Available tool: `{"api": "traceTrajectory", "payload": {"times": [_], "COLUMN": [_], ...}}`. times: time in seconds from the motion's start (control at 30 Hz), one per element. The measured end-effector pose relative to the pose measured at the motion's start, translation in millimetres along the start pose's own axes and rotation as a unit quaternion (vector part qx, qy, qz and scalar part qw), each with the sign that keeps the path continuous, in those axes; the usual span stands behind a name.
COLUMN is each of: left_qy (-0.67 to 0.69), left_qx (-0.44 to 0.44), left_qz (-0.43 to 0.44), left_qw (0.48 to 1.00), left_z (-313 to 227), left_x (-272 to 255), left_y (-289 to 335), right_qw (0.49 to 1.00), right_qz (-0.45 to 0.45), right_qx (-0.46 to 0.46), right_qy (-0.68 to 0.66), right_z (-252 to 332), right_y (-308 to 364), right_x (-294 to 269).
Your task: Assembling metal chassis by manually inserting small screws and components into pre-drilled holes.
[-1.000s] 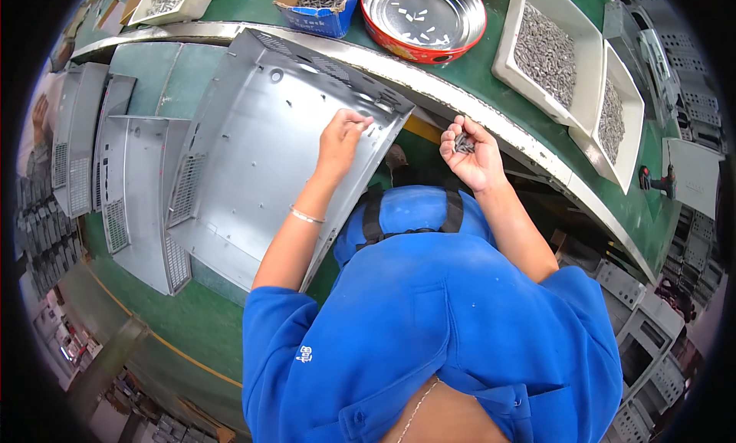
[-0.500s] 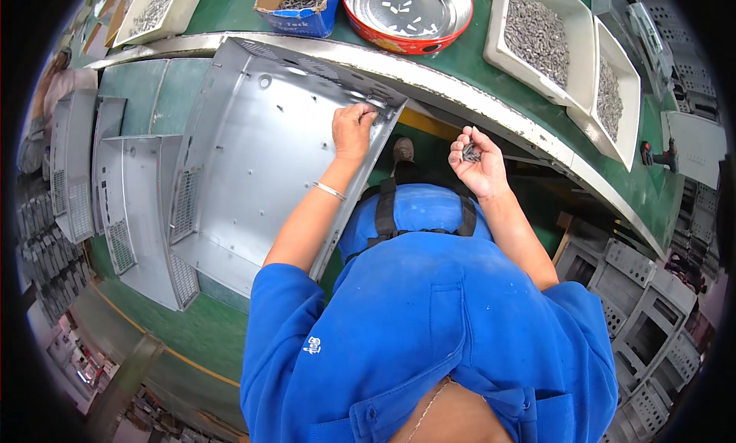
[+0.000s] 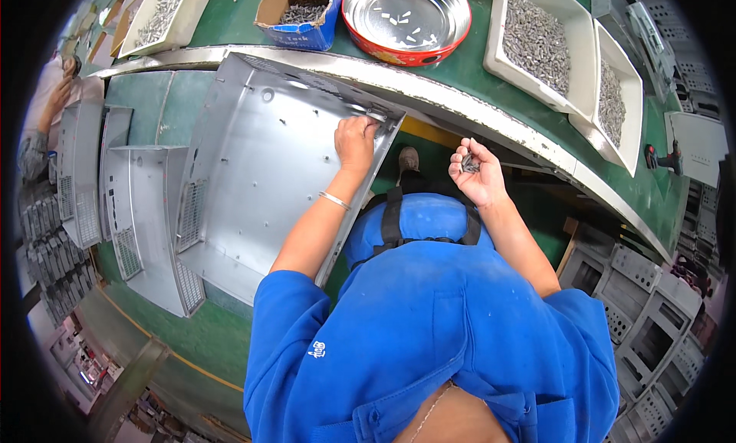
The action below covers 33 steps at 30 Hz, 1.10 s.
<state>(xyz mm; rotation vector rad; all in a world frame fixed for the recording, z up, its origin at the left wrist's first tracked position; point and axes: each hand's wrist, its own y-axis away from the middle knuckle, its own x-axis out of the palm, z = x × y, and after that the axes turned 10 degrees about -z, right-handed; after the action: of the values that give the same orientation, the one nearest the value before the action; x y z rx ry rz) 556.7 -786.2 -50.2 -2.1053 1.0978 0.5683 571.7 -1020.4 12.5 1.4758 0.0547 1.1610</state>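
A large sheet-metal case [image 3: 284, 167] with raised sides and small studs on its floor lies open in front of me, to the left. My left hand [image 3: 356, 146] reaches into its far right corner. The fingers are pinched together against the metal there, and whatever they hold is hidden. Off the case's right side, my right hand [image 3: 483, 184] is turned palm up. Its fingers curl around a small heap of dark grey metal fasteners [image 3: 470, 164].
Along the green workbench [image 3: 460, 56] stand a red round tin [image 3: 406, 57] with small white pieces, a blue carton [image 3: 307, 38] of fasteners, and white bins [image 3: 529, 83] of metal parts. More metal cases [image 3: 146, 213] are at left. A cordless drill [image 3: 665, 159] lies at right.
The view has shifted slightly, so the bench and case sit a little lower. My left hand stays at the same corner; my right hand still cups the fasteners.
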Motion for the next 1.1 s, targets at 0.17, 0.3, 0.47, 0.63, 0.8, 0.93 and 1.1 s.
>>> {"api": "traceTrajectory", "payload": {"times": [0.17,0.3,0.47,0.63,0.8,0.93,1.1], "left_qy": [-0.022,-0.021,-0.03,-0.052,-0.055,0.029,0.02], "left_qx": [0.101,0.136,0.159,0.155,0.134,0.039,-0.09], "left_qz": [-0.006,-0.006,-0.008,-0.013,-0.01,-0.016,0.062], "left_qw": [0.995,0.99,0.987,0.986,0.989,0.999,0.994], "left_z": [4.6,3.5,3.0,1.9,1.0,6.1,13.5], "left_x": [-0.9,-1.6,1.0,2.2,-0.2,-10.6,-28.7], "left_y": [-0.5,-2.8,-1.0,-1.5,-2.4,-2.6,0.8], "right_qw": [1.0,1.0,1.0,1.0,1.0,1.0,0.999], "right_qz": [0.002,0.002,-0.002,-0.003,0.0,0.005,0.006], "right_qx": [-0.004,-0.003,0.0,0.001,0.003,0.005,0.015], "right_qy": [0.003,0.004,0.012,0.021,0.024,0.025,0.034], "right_z": [3.1,2.4,0.6,0.7,-0.2,0.4,-0.9], "right_y": [-2.2,-4.9,-5.8,-8.6,-14.0,-15.5,-25.8], "right_x": [-2.8,-4.0,-1.2,-0.1,4.4,13.0,9.9]}}
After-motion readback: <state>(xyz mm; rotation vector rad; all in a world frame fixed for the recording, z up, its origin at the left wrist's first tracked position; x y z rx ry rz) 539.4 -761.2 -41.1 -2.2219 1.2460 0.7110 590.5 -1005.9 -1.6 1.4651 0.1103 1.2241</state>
